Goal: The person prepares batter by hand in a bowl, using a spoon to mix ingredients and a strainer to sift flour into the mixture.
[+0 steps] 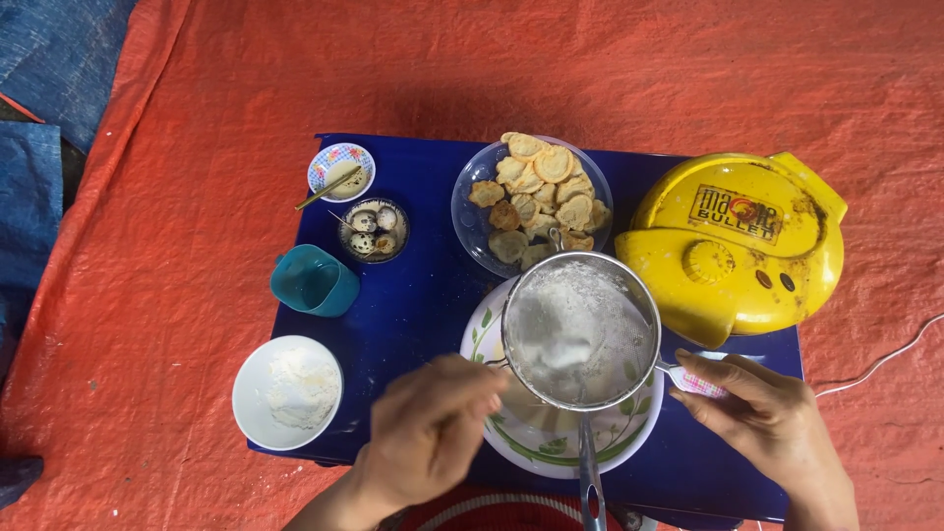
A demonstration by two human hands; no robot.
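Note:
A round metal sieve (610, 295) with white flour in it rests over a white bowl with a green leaf pattern (551, 447) on a small blue table (413, 305). Its long handle (590, 482) points toward me. My left hand (428, 428) is at the sieve's left rim, fingers curled together and pinching the edge. My right hand (767, 413) grips the pink patterned handle of a spoon (693, 381), which crosses the right rim. The spoon's head lies in the flour.
A clear plate of fried round cakes (536, 197) sits behind the sieve and a yellow domed appliance (737, 246) to the right. On the left are a teal cup (313, 280), a white flour bowl (287, 391), a bowl of speckled eggs (374, 231) and a patterned dish (341, 169). An orange tarp (197, 98) lies underneath.

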